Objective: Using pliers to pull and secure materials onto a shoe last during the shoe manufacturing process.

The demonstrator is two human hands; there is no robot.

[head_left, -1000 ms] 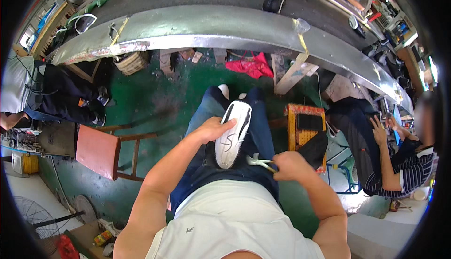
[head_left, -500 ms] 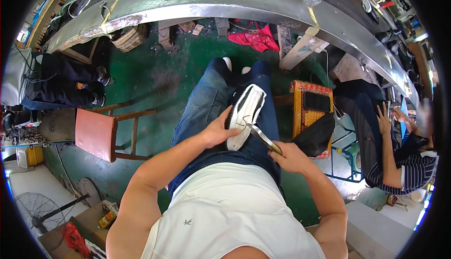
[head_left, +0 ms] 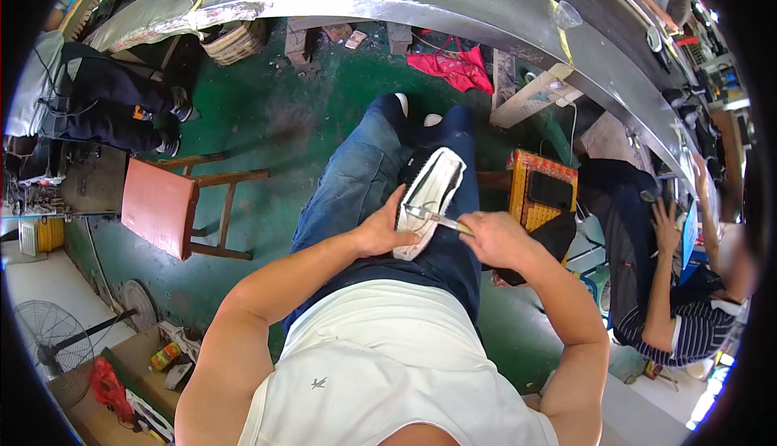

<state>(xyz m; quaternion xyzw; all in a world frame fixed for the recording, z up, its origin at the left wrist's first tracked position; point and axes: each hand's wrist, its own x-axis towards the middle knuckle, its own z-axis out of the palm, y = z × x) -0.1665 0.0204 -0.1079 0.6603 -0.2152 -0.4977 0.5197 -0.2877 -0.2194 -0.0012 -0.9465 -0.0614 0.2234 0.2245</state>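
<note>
An upturned shoe [head_left: 434, 177] rests on my lap with its white underside facing up and a dark, toothed edge along one side. My left hand [head_left: 384, 229] is closed around its near left side, thumb across the underside. In my right hand [head_left: 495, 239] is a hooked metal tool [head_left: 444, 221], gripped by its handle. The tool's head lies against the white underside, close to my left thumb. Its exact kind is hard to make out.
A long metal-edged bench [head_left: 324, 7] curves across the far side. To the left stands a pink-topped stool [head_left: 159, 207]; to the right, a patterned seat carries a phone [head_left: 550, 190] and dark cloth. A person in a striped shirt [head_left: 688, 329] sits at the right. A fan [head_left: 53, 341] stands lower left.
My right hand has moved up slightly, and the tool now lies flatter across the shoe's underside. My left hand keeps its hold. The whole view has shifted a little.
</note>
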